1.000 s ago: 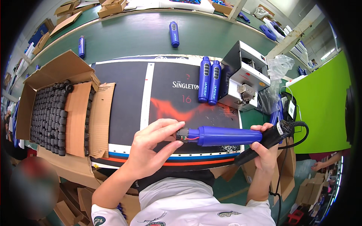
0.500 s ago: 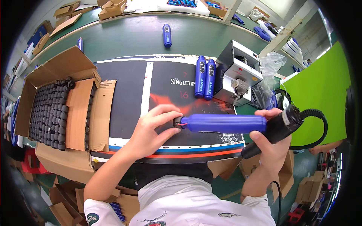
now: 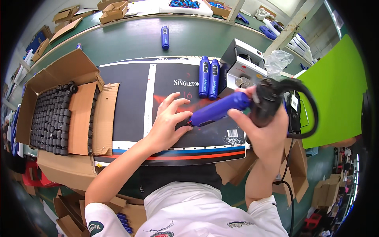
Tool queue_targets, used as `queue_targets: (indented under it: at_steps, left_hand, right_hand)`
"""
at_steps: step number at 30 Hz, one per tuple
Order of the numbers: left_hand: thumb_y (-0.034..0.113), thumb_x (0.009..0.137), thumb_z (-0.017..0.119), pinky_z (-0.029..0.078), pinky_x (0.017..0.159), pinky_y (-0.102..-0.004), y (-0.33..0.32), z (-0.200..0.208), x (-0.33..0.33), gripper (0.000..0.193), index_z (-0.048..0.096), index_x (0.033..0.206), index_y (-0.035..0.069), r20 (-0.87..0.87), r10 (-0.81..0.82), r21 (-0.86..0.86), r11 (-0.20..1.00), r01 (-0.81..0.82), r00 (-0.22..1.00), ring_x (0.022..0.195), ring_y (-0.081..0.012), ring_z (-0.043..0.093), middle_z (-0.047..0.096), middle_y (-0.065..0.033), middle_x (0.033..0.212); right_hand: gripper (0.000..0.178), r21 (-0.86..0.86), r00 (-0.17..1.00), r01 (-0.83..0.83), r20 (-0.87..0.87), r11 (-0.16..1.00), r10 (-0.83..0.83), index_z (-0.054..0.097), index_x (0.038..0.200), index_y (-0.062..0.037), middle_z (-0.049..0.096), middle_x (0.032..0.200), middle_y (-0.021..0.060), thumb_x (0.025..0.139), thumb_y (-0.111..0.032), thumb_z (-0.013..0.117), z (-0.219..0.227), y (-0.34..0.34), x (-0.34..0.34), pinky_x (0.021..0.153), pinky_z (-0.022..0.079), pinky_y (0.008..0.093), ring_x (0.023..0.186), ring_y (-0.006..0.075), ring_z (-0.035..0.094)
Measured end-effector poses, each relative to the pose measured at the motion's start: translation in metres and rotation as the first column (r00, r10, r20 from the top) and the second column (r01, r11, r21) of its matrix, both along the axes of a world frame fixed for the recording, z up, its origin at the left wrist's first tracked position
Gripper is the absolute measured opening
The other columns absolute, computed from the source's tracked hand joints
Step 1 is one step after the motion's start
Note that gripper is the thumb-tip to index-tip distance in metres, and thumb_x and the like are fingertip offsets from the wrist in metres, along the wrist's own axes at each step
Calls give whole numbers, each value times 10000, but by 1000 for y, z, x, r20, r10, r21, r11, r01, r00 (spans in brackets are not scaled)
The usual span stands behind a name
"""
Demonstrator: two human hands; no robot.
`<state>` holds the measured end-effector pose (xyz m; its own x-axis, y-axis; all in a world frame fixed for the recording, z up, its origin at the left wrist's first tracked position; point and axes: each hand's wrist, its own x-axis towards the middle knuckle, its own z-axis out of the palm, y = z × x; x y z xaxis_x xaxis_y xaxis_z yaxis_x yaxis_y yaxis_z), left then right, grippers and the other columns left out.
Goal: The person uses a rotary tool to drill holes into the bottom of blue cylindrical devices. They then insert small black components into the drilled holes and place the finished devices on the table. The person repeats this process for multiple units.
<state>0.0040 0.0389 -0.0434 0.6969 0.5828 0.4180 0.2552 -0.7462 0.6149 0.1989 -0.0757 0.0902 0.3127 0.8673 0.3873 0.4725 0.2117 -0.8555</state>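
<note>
A blue tube-shaped housing (image 3: 219, 108) is held slanting between my hands over the black printed mat (image 3: 130, 102), its right end raised. My left hand (image 3: 167, 124) pinches the dark end piece (image 3: 183, 125) at its lower left end, thumb and forefinger closed on it, the other fingers spread. A bit of red wire shows there. My right hand (image 3: 266, 132) grips a black corded tool (image 3: 265, 104), shaped like an electric screwdriver and blurred by motion. Right thumb and fingertips also touch the housing's upper end. Two finished-looking blue housings (image 3: 208, 78) stand side by side beyond.
At the left, an open cardboard box (image 3: 59, 65) holds rows of black round parts (image 3: 49, 118). A white-and-black machine (image 3: 242, 65) stands at the back right, a clear plastic bag (image 3: 278, 61) beside it. A green panel (image 3: 335, 91) rises at the right. Another blue housing (image 3: 165, 38) lies farther back.
The housing has tilted, its right end rising and shifting left. My right hand has swung the black tool from a slant toward upright. My left hand still pinches the end piece.
</note>
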Motion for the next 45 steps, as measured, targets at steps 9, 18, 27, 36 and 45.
queue_targets:
  at_steps: [9, 18, 27, 36, 45]
  left_hand:
    - [64, 723, 822, 332, 1109, -507, 0, -13, 1, 352, 696, 1052, 68, -44, 72, -6, 997, -72, 996, 1374, -377, 365, 545, -94, 1306]
    - [18, 782, 769, 449, 938, -410, 0, -5, -8, 103, 701, 860, 22, 71, 75, -7, 997, -74, 995, 1097, -282, 537, 617, -53, 959]
    - [68, 838, 738, 449, 929, -371, 9, -3, -13, 59, 722, 867, 20, 0, 22, -333, 943, -20, 1000, 1066, -260, 542, 639, -64, 967]
    - [46, 765, 769, 429, 1031, -410, 11, 44, 5, 491, 598, 1223, 9, 253, -45, -149, 985, 85, 966, 1207, -302, 534, 654, -129, 1091]
    - [15, 783, 691, 521, 709, -285, 11, 41, 56, 133, 674, 914, 1, 516, 8, -392, 891, 228, 856, 735, -118, 638, 696, -83, 837]
  right_hand:
    - [466, -71, 987, 41, 157, 997, -29, 644, 1090, 8, 702, 943, 48, 727, -134, 900, -18, 25, -17, 743, 537, 244, 810, 88, 640]
    - [481, -29, 981, 46, 188, 999, -39, 637, 1058, 4, 681, 847, 26, 699, -139, 922, -18, 28, -16, 677, 530, 241, 718, 76, 617]
    - [479, -62, 986, 40, 164, 997, -29, 630, 1107, 15, 693, 913, 28, 717, -66, 896, -20, 30, -13, 717, 525, 227, 763, 71, 614]
    - [517, -69, 982, 16, 189, 997, -2, 628, 1099, 9, 708, 932, 39, 692, -115, 921, -20, 32, -10, 757, 538, 251, 817, 83, 630]
    - [515, 91, 971, -117, -198, 989, 133, 550, 1231, 57, 649, 1241, 214, 781, 30, 797, -23, 25, 7, 804, 561, 282, 976, 196, 706]
